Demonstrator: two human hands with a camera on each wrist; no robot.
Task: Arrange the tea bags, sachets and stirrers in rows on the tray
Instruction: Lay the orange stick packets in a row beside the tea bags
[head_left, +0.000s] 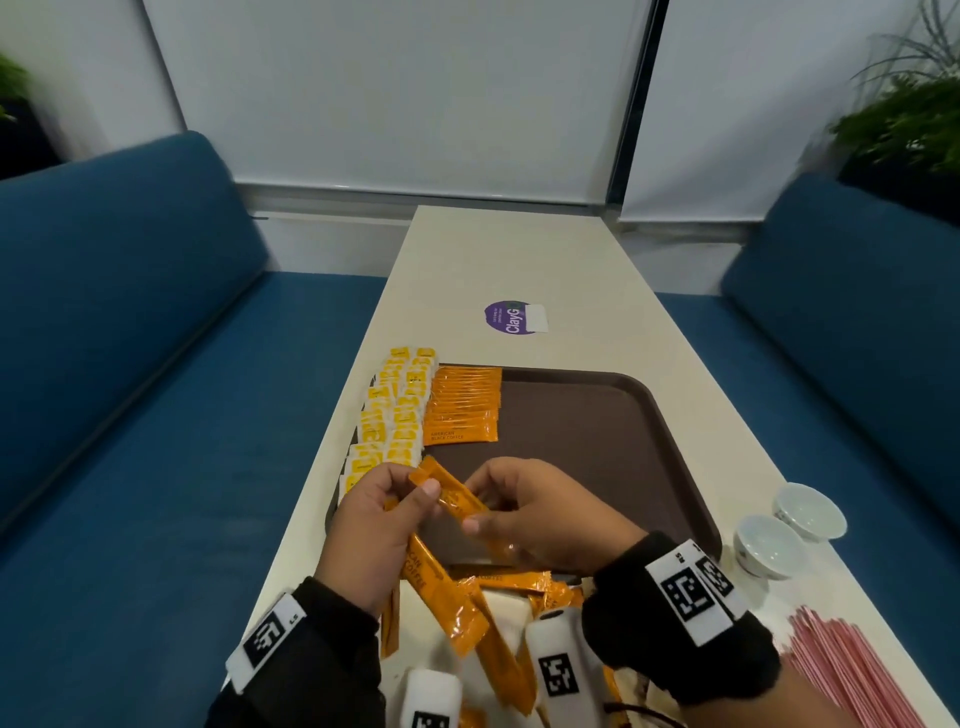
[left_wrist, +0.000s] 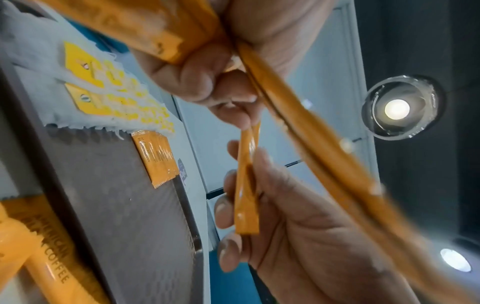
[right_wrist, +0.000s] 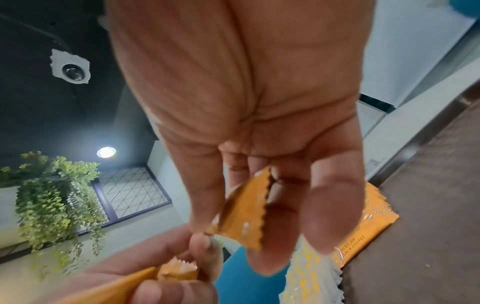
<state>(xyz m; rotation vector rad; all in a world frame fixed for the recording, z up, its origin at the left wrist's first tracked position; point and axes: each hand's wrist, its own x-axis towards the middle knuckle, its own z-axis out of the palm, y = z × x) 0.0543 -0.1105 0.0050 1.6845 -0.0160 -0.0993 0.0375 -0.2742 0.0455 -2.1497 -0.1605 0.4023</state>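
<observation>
Head view, left to right: tea bags (head_left: 390, 415) in rows at tray's (head_left: 597, 415) left edge, orange sachets (head_left: 464, 405) in a row just right of them on the tray. My left hand (head_left: 376, 519) grips a bunch of sachets, thumb and finger pinching one sachet's (head_left: 453, 496) top end; my right hand (head_left: 540, 512) pinches its lower end, over the tray's near part. Loose sachets (head_left: 493, 613) piled below. Stirrers (head_left: 852, 670) far right on the table (head_left: 519, 260).

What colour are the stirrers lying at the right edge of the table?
The stirrers are pink, seen best in the head view.
</observation>
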